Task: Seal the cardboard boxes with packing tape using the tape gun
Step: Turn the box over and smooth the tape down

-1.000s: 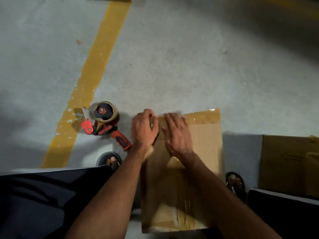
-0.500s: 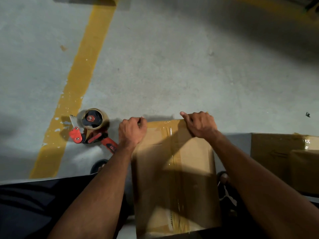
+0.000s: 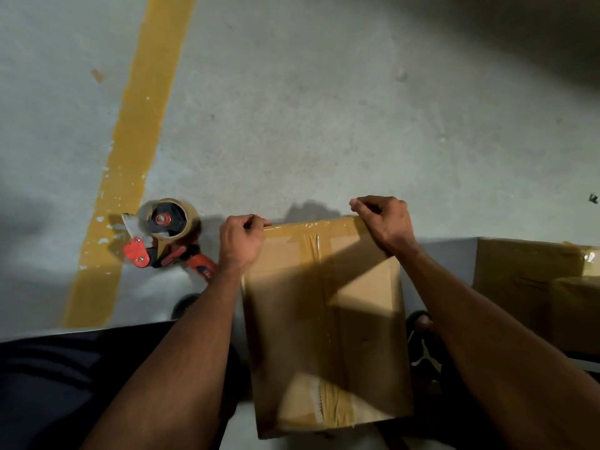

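Observation:
A brown cardboard box point(image 3: 302, 319) stands on the concrete floor between my feet, with shiny tape along its far edge and down its middle seam. My left hand point(image 3: 240, 241) grips the box's far left corner with curled fingers. At the far right corner my right hand point(image 3: 384, 222) holds the box the same way, fingers curled over the edge. The red tape gun point(image 3: 162, 237) with its brown tape roll lies on the floor just left of my left hand, held by neither hand.
A yellow painted line point(image 3: 130, 157) runs up the floor on the left. More taped cardboard boxes point(image 3: 535, 287) sit at the right edge. My sandalled feet point(image 3: 422, 349) flank the box. Bare concrete lies beyond the box.
Both hands moved from the middle of the box's far edge out to its two far corners and now grip them. The tape gun has stayed on the floor.

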Demonstrator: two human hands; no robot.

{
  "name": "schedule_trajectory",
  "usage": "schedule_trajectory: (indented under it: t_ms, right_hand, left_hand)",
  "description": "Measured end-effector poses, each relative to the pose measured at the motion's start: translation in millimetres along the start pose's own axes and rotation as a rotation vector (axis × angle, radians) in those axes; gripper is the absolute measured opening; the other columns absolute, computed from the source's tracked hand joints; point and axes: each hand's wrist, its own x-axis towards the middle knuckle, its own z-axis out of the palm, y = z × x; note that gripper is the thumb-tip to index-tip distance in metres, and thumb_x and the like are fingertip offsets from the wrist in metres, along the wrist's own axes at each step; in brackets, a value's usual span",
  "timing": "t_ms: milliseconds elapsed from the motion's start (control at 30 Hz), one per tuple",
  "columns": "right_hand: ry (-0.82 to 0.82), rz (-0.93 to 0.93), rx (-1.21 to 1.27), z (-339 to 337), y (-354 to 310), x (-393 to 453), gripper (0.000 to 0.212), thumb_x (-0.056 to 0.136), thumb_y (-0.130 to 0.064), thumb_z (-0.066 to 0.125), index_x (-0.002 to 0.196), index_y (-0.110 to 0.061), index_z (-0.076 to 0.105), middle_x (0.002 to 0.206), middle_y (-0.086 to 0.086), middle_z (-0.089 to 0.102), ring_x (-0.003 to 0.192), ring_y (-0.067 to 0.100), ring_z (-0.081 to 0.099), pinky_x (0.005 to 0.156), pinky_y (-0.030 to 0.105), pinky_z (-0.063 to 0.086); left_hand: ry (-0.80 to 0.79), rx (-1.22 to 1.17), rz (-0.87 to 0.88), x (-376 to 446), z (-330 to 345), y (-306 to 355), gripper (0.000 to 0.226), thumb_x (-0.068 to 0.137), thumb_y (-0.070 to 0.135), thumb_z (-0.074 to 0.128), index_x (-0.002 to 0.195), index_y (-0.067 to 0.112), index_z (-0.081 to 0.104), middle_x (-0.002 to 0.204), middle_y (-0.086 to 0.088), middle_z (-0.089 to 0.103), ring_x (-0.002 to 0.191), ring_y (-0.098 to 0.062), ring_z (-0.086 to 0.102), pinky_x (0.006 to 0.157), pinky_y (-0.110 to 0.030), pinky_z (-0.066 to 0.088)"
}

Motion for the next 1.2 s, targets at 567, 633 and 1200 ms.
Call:
schedule_trajectory:
  t_ms: [567, 633, 1200]
  right_hand:
    - [-0.044, 0.137, 0.190, 3, 11, 11, 0.019, 0.089, -0.043, 0.075, 0.095, -0.026, 0.080, 0.090, -0.013, 0.078, 0.090, 0.003, 0.072, 0.091, 0.038, 0.059]
    - [-0.051, 0.147, 0.181, 3, 11, 12, 0.022, 0.089, -0.046, 0.074, 0.095, -0.026, 0.080, 0.091, -0.013, 0.077, 0.091, 0.004, 0.072, 0.092, 0.039, 0.059]
    - [-0.046, 0.174, 0.167, 7, 15, 17, 0.023, 0.087, -0.047, 0.071, 0.088, -0.026, 0.081, 0.086, -0.012, 0.077, 0.087, 0.005, 0.072, 0.090, 0.036, 0.058]
  left_hand:
    - [-0.059, -0.073, -0.049, 1, -2, 2, 0.022, 0.096, 0.018, 0.060, 0.095, 0.014, 0.082, 0.089, 0.007, 0.076, 0.084, -0.001, 0.068, 0.069, 0.000, 0.042]
    - [-0.062, -0.077, -0.047, 1, -2, 1, 0.022, 0.096, 0.017, 0.060, 0.095, 0.013, 0.082, 0.088, 0.007, 0.076, 0.084, -0.003, 0.068, 0.068, -0.001, 0.043]
    - [-0.043, -0.076, -0.048, 4, 1, -4, 0.023, 0.096, 0.018, 0.059, 0.092, 0.017, 0.082, 0.083, 0.012, 0.074, 0.073, 0.009, 0.063, 0.063, -0.003, 0.043]
